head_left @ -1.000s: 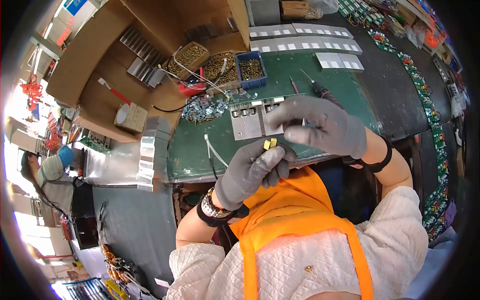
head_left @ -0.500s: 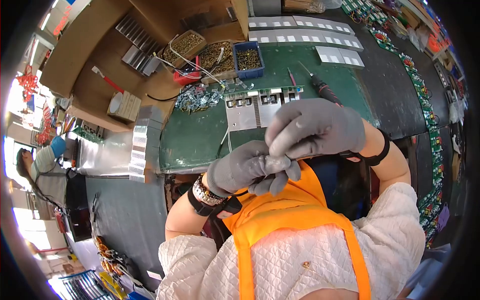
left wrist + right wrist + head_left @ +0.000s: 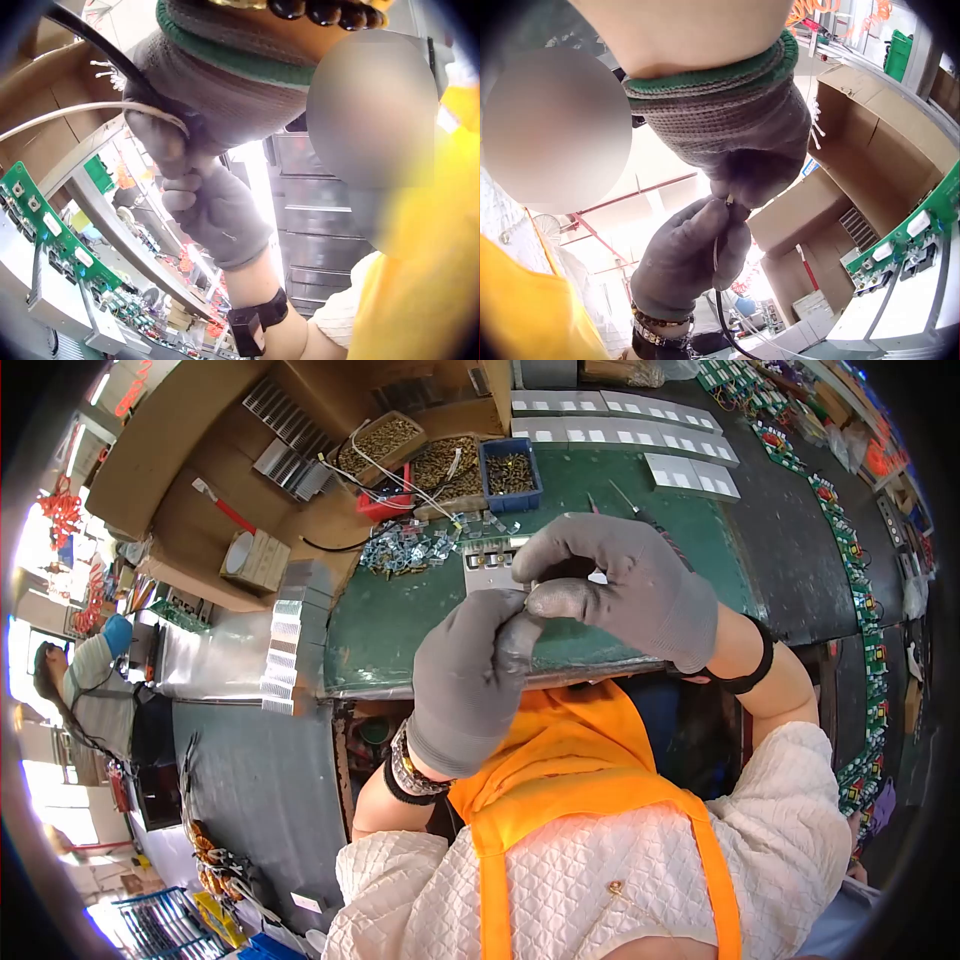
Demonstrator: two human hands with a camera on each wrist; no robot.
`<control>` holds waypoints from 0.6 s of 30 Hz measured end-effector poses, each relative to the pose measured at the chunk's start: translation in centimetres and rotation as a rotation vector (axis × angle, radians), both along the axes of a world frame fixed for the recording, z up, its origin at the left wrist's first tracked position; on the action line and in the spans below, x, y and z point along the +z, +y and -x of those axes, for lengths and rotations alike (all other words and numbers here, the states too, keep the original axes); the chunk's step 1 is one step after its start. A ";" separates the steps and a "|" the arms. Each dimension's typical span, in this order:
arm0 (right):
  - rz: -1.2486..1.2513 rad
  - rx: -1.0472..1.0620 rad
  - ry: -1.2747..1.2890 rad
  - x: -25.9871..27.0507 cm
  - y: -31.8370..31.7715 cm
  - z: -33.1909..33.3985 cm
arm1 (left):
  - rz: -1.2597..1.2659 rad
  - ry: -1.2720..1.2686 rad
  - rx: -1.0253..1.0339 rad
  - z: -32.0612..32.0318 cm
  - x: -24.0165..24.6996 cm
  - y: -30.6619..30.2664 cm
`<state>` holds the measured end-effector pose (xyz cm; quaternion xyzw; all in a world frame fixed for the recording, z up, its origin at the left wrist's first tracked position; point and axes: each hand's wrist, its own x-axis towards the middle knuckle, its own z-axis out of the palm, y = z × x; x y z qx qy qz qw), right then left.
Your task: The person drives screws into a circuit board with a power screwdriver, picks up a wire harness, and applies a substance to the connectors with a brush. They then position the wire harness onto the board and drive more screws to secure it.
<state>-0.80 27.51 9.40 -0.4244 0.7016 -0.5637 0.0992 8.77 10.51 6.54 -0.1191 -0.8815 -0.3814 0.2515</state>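
Note:
My gloved left hand [image 3: 470, 680] grips a black cable [image 3: 105, 49] and a white wire [image 3: 67, 111], which trail away over the bench side. Thumb and forefinger of my gloved right hand [image 3: 630, 585] pinch at the tip of the left thumb, in front of my chest. Between the meeting fingertips a small yellowish wire end [image 3: 730, 200] shows in the right wrist view; the gloves hide most of it. Beyond the hands lies a green circuit board [image 3: 928, 204] with silver metal plates, partly covered by the right hand in the head view.
Loose small metal parts [image 3: 400, 550] lie left of the board. Behind them stand a blue bin [image 3: 510, 500] of brass-coloured pieces and a large cardboard box [image 3: 180, 470]. A screwdriver [image 3: 655, 525] lies behind the right hand. Silver plates [image 3: 620, 430] line the back; another person [image 3: 95, 670] is at far left.
Both hands have risen toward the board. The right hand came down onto the left fingertips, where yellow wire ends showed earlier; the left hand has turned more upright, its fingers pointing up.

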 end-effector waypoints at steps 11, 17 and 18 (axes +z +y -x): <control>-0.134 0.160 0.332 0.2 -0.6 0.4 | -0.828 -0.611 -0.297 -1.2 1.2 -1.5; -0.124 0.111 0.462 1.4 -0.5 1.5 | -0.601 -0.544 -0.237 -2.7 0.7 -3.9; -0.103 0.133 0.452 1.0 -0.8 1.6 | -0.643 -0.596 -0.208 -2.5 0.3 -4.1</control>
